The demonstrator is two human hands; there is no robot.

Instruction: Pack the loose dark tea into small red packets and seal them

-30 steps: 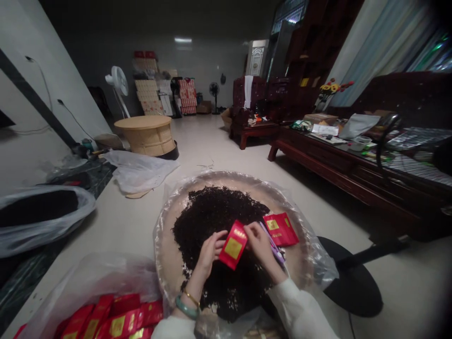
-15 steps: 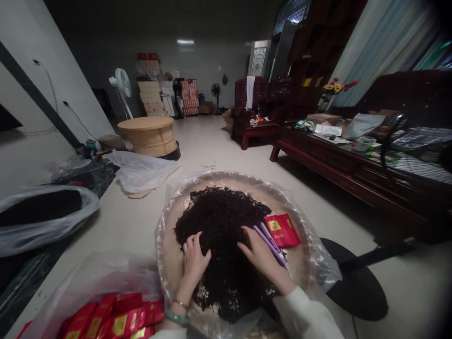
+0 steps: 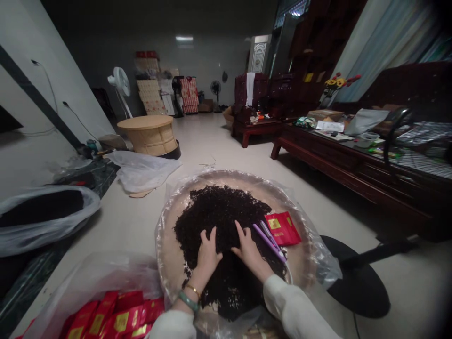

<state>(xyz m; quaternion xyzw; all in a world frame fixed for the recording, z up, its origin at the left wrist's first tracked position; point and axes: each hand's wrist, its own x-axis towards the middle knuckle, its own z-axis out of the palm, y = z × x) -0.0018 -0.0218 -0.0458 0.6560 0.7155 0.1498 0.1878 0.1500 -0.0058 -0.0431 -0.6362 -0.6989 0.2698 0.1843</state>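
Note:
A heap of dark, dried tea leaves (image 3: 226,207) lies in a wide round tray (image 3: 169,235) lined with clear plastic. My left hand (image 3: 209,254) rests on the left middle of the heap, thumb and index finger apart, other fingertips partly down in the leaves. Opposite it, my right hand (image 3: 248,248) touches the leaves with thumb and fingers spread. Neither hand visibly holds anything. Right of my right hand lie a purple flat-iron-like clamp (image 3: 270,242) with a pale cord and a flat red packet (image 3: 283,228) with gold print.
At lower left, a clear plastic bag (image 3: 116,268) holds several red packets (image 3: 122,320). Another bag (image 3: 90,202) of dark material stands further left. A black round stand base (image 3: 363,287) is right of the tray. Beyond are a wooden table (image 3: 328,169) and a round wicker stand (image 3: 150,136).
Both hands have moved inward over the heap and closer to each other. My right hand has shifted away from the purple clamp. The packet and clamp stay in place.

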